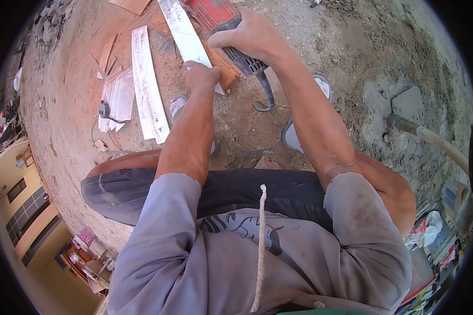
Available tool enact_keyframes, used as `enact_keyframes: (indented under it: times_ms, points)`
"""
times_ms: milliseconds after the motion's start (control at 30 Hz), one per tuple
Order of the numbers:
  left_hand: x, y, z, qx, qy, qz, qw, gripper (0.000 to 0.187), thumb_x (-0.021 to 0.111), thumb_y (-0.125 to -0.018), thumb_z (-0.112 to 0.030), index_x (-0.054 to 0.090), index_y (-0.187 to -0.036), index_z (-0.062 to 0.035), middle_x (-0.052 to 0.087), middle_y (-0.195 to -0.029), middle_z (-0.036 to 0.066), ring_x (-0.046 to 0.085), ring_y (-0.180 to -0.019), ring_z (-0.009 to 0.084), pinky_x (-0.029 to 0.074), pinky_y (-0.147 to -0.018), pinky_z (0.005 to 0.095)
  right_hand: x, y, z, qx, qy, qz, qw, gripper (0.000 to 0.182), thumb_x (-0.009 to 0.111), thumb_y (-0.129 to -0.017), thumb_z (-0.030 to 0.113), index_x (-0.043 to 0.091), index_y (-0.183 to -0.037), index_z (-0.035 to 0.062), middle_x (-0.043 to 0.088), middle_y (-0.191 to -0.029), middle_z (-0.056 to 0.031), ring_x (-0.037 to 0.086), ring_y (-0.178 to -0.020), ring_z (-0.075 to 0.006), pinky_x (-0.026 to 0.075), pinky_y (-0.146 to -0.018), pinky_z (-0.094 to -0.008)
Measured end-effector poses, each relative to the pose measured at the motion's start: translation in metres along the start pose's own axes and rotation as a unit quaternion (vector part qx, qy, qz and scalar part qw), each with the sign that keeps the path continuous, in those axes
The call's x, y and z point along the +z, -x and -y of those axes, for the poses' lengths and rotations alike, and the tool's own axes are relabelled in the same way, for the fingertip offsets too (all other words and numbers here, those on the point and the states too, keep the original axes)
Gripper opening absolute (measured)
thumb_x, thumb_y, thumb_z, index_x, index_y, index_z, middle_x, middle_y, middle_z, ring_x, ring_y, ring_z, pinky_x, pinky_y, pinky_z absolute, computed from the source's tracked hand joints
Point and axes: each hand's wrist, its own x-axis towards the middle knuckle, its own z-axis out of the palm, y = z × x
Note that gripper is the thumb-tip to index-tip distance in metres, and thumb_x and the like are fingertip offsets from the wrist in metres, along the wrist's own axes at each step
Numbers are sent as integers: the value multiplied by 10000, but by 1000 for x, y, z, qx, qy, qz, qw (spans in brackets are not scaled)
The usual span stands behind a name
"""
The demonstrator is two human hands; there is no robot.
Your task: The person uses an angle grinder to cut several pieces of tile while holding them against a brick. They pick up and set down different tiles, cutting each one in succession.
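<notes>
My left hand is closed on the near end of a long white tile strip. Beneath that end, an orange brick shows along the strip's right side. My right hand wraps round the body of a red and black corded power tool, just right of the strip. The tool's working end lies past the top of the view. From its vented rear, a black cord drops to the ground between my feet.
Another long white strip lies at left, beside a stack of pale tile pieces with a small dark round object on it. A shovel rests on the dirt at right. Mixed clutter sits at lower right.
</notes>
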Motion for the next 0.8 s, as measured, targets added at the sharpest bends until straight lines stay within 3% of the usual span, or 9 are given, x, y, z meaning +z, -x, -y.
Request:
enact_keyframes:
  times_ms: [133,233,300,433,500,533,700,800]
  points:
    - [-2,3,0,1,0,0,1000,1065,763,-733,-345,177,-1496,113,490,-1339,340,567,-1216,415,496,-1014,426,2,-1,-3,-7,6,-4,1000,687,788,-552,453,709,-1034,-30,715,-953,-230,712,-876,-327,551,-786,-374]
    - [-1,3,1,1,-2,0,1000,1064,766,-735,-358,185,-1497,104,493,-1337,336,568,-1214,414,497,-1011,429,2,-2,-7,-27,28,-18,999,667,787,-602,475,703,-1079,16,721,-912,-167,700,-813,-255,538,-772,-363]
    - [2,-1,2,-3,6,-8,1000,1061,766,-738,-366,189,-1499,98,493,-1338,334,568,-1214,414,497,-1010,432,-5,1,2,5,-7,1,1000,671,784,-568,465,710,-1055,9,718,-971,-230,707,-908,-337,541,-817,-386]
    - [2,-3,9,-12,18,-13,1000,1063,769,-741,-396,196,-1512,59,486,-1357,322,559,-1232,415,490,-1009,443,-7,-3,-3,-15,-31,15,999,654,783,-574,463,708,-1061,33,718,-978,-226,703,-906,-345,536,-823,-395]
    - [-2,1,15,12,57,-1,998,1063,769,-751,-443,210,-1521,32,491,-1360,311,543,-1249,424,474,-1023,460,-12,-4,-3,18,-26,26,999,592,812,-622,367,685,-1080,13,723,-915,-127,680,-792,-202,529,-758,-333]
    - [0,0,19,13,64,-12,998,1063,769,-751,-443,210,-1521,32,491,-1360,311,543,-1249,424,474,-1023,460,-12,-5,-5,6,-25,26,999,592,812,-622,367,685,-1080,13,723,-915,-127,680,-792,-202,529,-758,-333]
    - [23,-23,47,51,192,-85,976,923,676,-855,-508,277,-1494,26,480,-1411,286,518,-1276,428,440,-1036,486,-7,-8,-21,20,-16,-2,1000,706,807,-615,380,630,-1186,4,714,-951,-136,681,-832,-223,525,-785,-338]
    - [25,-46,53,46,238,-106,964,730,590,-930,-477,410,-1415,38,548,-1346,282,549,-1239,420,446,-1012,469,-1,-9,-28,32,56,-22,998,762,805,-606,398,608,-1228,3,699,-998,-165,676,-893,-265,517,-830,-360]
